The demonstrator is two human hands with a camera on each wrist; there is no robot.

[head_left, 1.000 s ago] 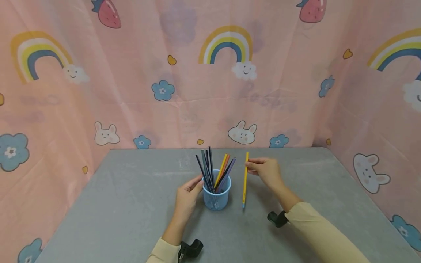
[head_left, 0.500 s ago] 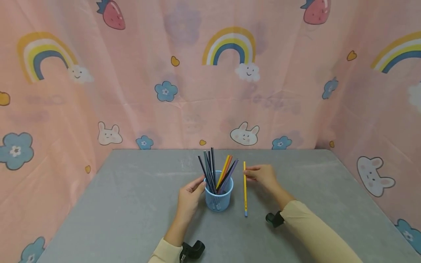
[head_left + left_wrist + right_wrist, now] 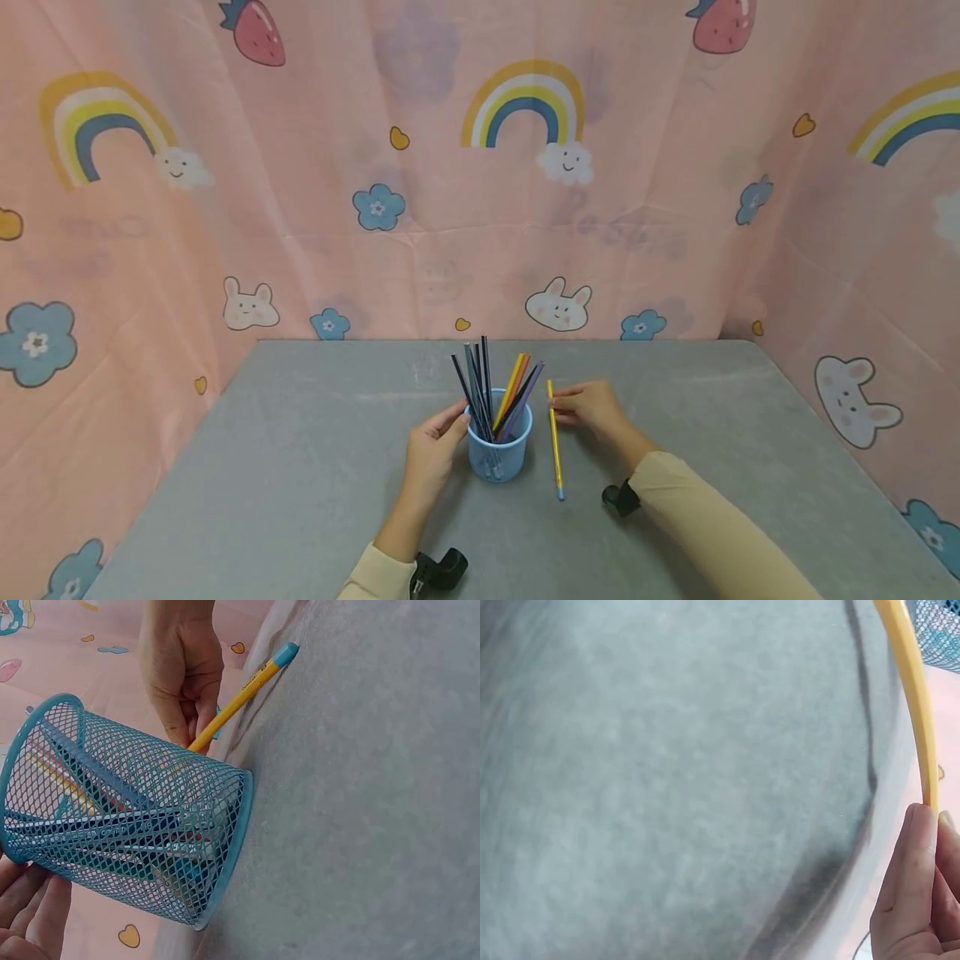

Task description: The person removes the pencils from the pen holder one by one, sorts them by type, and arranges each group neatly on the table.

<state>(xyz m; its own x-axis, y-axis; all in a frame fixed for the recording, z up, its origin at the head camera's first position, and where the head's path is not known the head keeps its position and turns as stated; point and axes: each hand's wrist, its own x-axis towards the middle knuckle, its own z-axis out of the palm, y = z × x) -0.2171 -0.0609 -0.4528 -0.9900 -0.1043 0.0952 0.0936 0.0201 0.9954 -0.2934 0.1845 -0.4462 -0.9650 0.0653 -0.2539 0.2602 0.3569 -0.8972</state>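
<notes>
A light blue mesh pencil cup [image 3: 498, 460] stands on the table with several dark, yellow, orange and purple pencils [image 3: 480, 392] leaning in it. My left hand [image 3: 431, 450] holds the cup at its left side by the rim, its fingers [image 3: 46, 919] against the mesh in the left wrist view. To the right of the cup, my right hand [image 3: 594, 406] pinches a yellow pencil [image 3: 556, 446] near its upper end, between thumb and fingers [image 3: 915, 859]. This pencil slants slightly, its blue end [image 3: 286, 654] down close to the tabletop and toward me.
The grey table [image 3: 300, 467] reaches back to a pink curtain [image 3: 300, 167] printed with rainbows, rabbits and flowers. Black wrist cameras [image 3: 441, 570] are strapped at both sleeves, low over the table.
My right hand has moved down and slightly left with the yellow pencil, bringing its blue end lower and nearer me. My left hand and the cup stay together, almost unmoved.
</notes>
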